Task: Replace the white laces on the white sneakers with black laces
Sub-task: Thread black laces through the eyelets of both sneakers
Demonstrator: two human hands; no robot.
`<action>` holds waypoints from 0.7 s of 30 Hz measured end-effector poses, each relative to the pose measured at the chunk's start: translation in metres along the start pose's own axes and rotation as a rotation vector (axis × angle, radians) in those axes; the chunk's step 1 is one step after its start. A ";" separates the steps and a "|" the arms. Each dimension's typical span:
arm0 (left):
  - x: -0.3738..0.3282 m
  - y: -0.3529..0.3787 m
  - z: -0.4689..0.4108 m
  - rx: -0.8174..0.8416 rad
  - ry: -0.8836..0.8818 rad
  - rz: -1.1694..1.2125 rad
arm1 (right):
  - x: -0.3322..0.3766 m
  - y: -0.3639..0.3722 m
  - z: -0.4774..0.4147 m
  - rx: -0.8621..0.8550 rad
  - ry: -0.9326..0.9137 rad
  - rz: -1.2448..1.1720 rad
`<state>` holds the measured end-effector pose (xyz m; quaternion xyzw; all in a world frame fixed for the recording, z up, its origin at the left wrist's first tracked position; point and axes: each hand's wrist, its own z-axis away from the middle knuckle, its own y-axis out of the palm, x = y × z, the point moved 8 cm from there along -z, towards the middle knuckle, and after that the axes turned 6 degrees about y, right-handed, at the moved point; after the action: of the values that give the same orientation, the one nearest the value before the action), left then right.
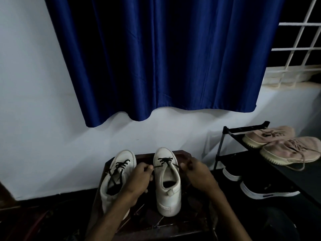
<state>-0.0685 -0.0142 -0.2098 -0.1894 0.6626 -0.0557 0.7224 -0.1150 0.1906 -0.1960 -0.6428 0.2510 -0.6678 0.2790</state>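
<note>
- Dim overall; the table (183, 153) and the floor sink almost to black.
- The white wall (34, 84) is the brightest area, with a cool bluish cast.
- The curtain (165, 58) carries soft sheen on its folds.
- The shoe rack (225, 129) casts a faint shadow on the wall.
- The window grille (298, 24) bars bow at the right edge.
- The black lace (165, 160) looks soft and smeared.

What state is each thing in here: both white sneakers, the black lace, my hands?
Left sneaker, black lace threaded, untied.
Right sneaker, black lace through front eyelets only.
Right sneaker's lace, stretched sideways between both hands.
Left hand, pinching one lace end.
Right hand, pinching the other lace end.
</note>
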 end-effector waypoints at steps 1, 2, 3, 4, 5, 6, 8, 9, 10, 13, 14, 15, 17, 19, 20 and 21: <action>-0.004 -0.003 0.000 0.000 -0.002 0.042 | 0.000 -0.007 0.000 0.051 0.021 -0.139; -0.009 -0.007 -0.001 -0.014 0.003 0.078 | 0.001 -0.015 0.000 0.092 0.052 -0.282; -0.017 -0.013 -0.003 -0.038 0.024 0.115 | 0.005 -0.025 0.000 0.118 0.075 -0.420; -0.028 -0.018 -0.006 -0.053 0.052 0.147 | 0.012 -0.035 0.001 0.143 0.088 -0.546; -0.039 -0.023 -0.008 -0.063 0.081 0.170 | 0.022 -0.045 0.001 0.174 0.085 -0.652; -0.049 -0.028 -0.010 -0.068 0.102 0.172 | 0.034 -0.054 0.001 0.209 0.067 -0.731; -0.065 -0.039 -0.015 -0.068 0.140 0.118 | 0.065 -0.072 0.003 0.274 0.003 -0.872; -0.070 -0.043 -0.018 -0.074 0.157 0.064 | 0.080 -0.080 0.004 0.304 -0.035 -0.959; -0.076 -0.047 -0.018 -0.092 0.179 -0.028 | 0.095 -0.088 0.005 0.334 -0.072 -1.061; -0.108 -0.056 -0.012 -0.212 0.345 -0.188 | 0.139 -0.111 0.009 0.369 -0.188 -1.246; -0.126 -0.053 -0.004 -0.206 0.397 -0.104 | 0.150 -0.115 0.011 0.367 -0.216 -1.257; -0.144 -0.045 0.005 -0.152 0.419 0.018 | 0.161 -0.117 0.012 0.367 -0.234 -1.262; -0.178 -0.025 0.021 0.023 0.403 0.233 | 0.179 -0.117 0.018 0.359 -0.260 -1.284; -0.206 -0.012 0.031 0.131 0.404 0.312 | 0.191 -0.119 0.021 0.345 -0.279 -1.342; -0.214 -0.009 0.035 0.172 0.410 0.317 | 0.195 -0.122 0.022 0.336 -0.287 -1.389; -0.218 -0.008 0.038 0.208 0.414 0.316 | 0.198 -0.129 0.023 0.321 -0.303 -1.437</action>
<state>-0.0556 0.0586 -0.0010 0.0067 0.8081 -0.0477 0.5871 -0.1021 0.1457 0.0370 -0.6847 -0.3720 -0.6181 -0.1037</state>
